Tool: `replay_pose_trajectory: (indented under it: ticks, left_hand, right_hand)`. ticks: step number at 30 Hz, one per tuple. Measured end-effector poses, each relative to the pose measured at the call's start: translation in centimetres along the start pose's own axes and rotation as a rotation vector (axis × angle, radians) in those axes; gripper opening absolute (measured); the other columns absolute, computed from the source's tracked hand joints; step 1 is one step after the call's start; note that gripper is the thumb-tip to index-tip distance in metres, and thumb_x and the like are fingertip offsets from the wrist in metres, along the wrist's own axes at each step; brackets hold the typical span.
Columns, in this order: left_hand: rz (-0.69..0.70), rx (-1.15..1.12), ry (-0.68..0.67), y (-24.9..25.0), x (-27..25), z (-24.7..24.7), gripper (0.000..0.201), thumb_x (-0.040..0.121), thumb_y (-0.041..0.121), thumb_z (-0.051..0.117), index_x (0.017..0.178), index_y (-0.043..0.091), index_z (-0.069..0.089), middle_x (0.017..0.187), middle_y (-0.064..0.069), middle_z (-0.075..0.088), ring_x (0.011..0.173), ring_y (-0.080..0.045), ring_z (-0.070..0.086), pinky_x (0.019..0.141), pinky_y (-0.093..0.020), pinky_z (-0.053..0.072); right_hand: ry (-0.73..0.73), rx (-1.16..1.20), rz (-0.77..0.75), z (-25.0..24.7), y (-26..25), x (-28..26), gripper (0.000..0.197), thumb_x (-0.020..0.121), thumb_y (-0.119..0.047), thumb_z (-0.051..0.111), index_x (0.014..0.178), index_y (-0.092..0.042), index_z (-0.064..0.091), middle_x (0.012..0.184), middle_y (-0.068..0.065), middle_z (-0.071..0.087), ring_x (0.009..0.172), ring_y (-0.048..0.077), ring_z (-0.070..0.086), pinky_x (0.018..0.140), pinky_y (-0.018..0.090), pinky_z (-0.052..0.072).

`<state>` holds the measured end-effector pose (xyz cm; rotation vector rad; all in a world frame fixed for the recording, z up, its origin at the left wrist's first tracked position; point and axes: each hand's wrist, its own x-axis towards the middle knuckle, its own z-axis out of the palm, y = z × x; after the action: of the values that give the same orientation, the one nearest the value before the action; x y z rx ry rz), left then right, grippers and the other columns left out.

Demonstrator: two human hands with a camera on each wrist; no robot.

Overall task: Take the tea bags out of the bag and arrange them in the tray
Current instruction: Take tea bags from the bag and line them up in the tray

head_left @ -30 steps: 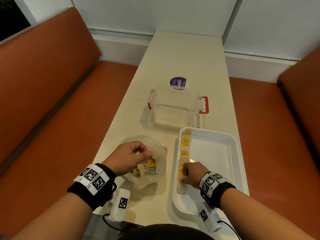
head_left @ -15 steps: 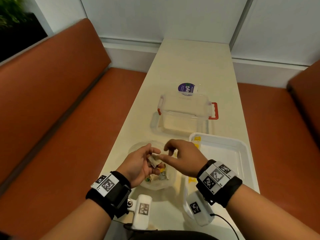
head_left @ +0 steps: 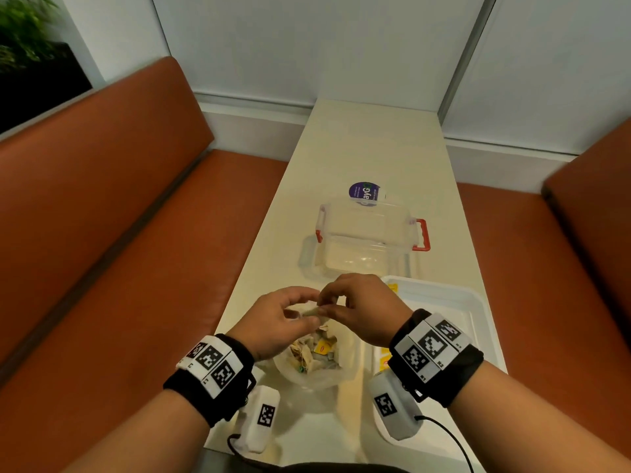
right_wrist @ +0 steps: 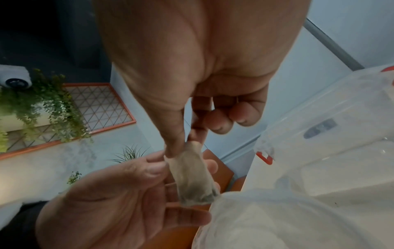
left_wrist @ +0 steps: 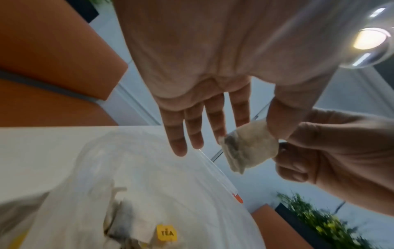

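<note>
Both hands raised over bag (head_left: 316,365), open-topped on table (head_left: 368,148), more tea bags (head_left: 316,351) inside. Left hand (head_left: 276,324) pinched tea bag (head_left: 311,312) between thumb and forefinger, other fingers (left_wrist: 177,134) straight. Right hand (head_left: 363,310) pinched same tea bag's other end, thumb against forefinger, remaining fingers (right_wrist: 245,114) curled. Tea bag held in air above bag's mouth. Tray (head_left: 478,302) just right of bag, yellow tags (head_left: 392,287) showing along its left side. Clear box (head_left: 362,240) with red handles farther back.
</note>
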<state>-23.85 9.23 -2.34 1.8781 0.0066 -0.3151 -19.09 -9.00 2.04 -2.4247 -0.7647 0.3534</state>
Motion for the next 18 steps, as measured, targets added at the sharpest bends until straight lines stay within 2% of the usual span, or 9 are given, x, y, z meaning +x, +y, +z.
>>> replay_pose_trajectory:
  ticks: [1, 3, 4, 6, 9, 11, 13, 15, 18]
  left_hand:
    - [0.038, 0.048, -0.016, 0.3, 0.0, -0.2, 0.034, 0.074, 0.042, 0.073, 0.107, 0.036, 0.07, 0.11, 0.009, 0.07, 0.103, -0.006, 0.065, 0.09, -0.023, 0.051]
    - [0.076, 0.082, -0.041, 0.8, 0.1, -0.4, 0.012, 0.085, 0.027, 0.072, 0.095, 0.024, 0.075, 0.093, 0.007, 0.074, 0.089, -0.005, 0.069, 0.078, -0.016, 0.05]
    - [0.091, 0.112, -0.047, 0.8, 0.1, -0.4, 0.007, 0.087, 0.02, 0.07, 0.088, 0.024, 0.075, 0.086, 0.005, 0.075, 0.083, -0.005, 0.069, 0.074, -0.014, 0.049]
    - [0.101, 0.179, -0.044, 0.5, 0.1, -0.4, 0.014, 0.088, 0.021, 0.068, 0.079, 0.031, 0.074, 0.081, 0.006, 0.074, 0.079, -0.002, 0.068, 0.072, -0.013, 0.049]
    - [0.106, 0.205, -0.081, 0.3, 0.0, -0.3, 0.016, 0.088, 0.027, 0.068, 0.077, 0.038, 0.071, 0.079, 0.01, 0.074, 0.078, 0.002, 0.067, 0.073, -0.012, 0.048]
    - [0.126, 0.212, -0.094, 0.5, 0.0, 0.0, 0.024, 0.089, 0.024, 0.067, 0.073, 0.041, 0.07, 0.075, 0.013, 0.072, 0.075, 0.003, 0.066, 0.07, -0.011, 0.048]
    - [0.132, 0.193, -0.079, 0.7, 0.1, 0.3, 0.033, 0.089, 0.018, 0.066, 0.068, 0.043, 0.069, 0.071, 0.015, 0.071, 0.071, 0.003, 0.065, 0.069, -0.012, 0.047]
    - [0.103, 0.167, -0.078, 0.9, 0.1, 1.0, 0.03, 0.089, 0.016, 0.065, 0.072, 0.039, 0.071, 0.07, 0.015, 0.071, 0.071, 0.002, 0.065, 0.069, -0.012, 0.048]
    - [0.053, 0.118, -0.094, 1.1, 0.1, 2.7, 0.013, 0.088, 0.019, 0.068, 0.086, 0.03, 0.074, 0.073, 0.013, 0.071, 0.072, -0.002, 0.066, 0.068, -0.015, 0.049]
  right_hand:
    - [-0.005, -0.025, 0.001, -0.1, -0.4, 0.1, 0.015, 0.089, -0.036, 0.063, 0.097, -0.027, 0.072, 0.09, -0.009, 0.064, 0.071, 0.001, 0.048, 0.069, 0.021, 0.037]
    - [-0.006, -0.057, 0.002, -0.2, -1.2, 0.3, 0.015, 0.089, -0.037, 0.063, 0.096, -0.028, 0.073, 0.088, -0.009, 0.067, 0.073, 0.004, 0.051, 0.07, 0.023, 0.04]
    - [-0.001, -0.064, 0.0, -0.3, -1.5, 0.4, 0.015, 0.088, -0.038, 0.063, 0.094, -0.028, 0.074, 0.087, -0.009, 0.068, 0.074, 0.005, 0.052, 0.07, 0.023, 0.041]
    - [0.012, -0.087, 0.0, -0.3, -2.0, 0.4, 0.015, 0.088, -0.039, 0.064, 0.093, -0.029, 0.074, 0.087, -0.009, 0.069, 0.072, 0.005, 0.051, 0.069, 0.022, 0.041]
    - [0.018, -0.1, 0.014, -0.3, -2.1, 0.1, 0.014, 0.089, -0.035, 0.063, 0.095, -0.027, 0.073, 0.089, -0.01, 0.067, 0.069, 0.003, 0.049, 0.066, 0.018, 0.037]
    - [0.038, -0.063, 0.012, -0.2, -1.8, -0.4, 0.016, 0.088, -0.039, 0.063, 0.095, -0.027, 0.072, 0.085, -0.013, 0.063, 0.067, -0.001, 0.049, 0.063, 0.012, 0.034]
    - [0.047, -0.042, 0.001, -0.3, -1.4, -0.9, 0.019, 0.087, -0.043, 0.063, 0.093, -0.027, 0.072, 0.083, -0.014, 0.061, 0.068, -0.002, 0.048, 0.063, 0.01, 0.033]
    - [0.021, -0.036, -0.001, -0.6, -1.0, -1.4, 0.019, 0.088, -0.043, 0.062, 0.089, -0.027, 0.072, 0.083, -0.012, 0.061, 0.067, -0.001, 0.048, 0.062, 0.012, 0.033]
    - [-0.017, -0.045, 0.026, -1.4, 0.4, -2.4, 0.018, 0.089, -0.041, 0.061, 0.091, -0.028, 0.072, 0.087, -0.011, 0.065, 0.066, -0.005, 0.048, 0.064, 0.014, 0.034]
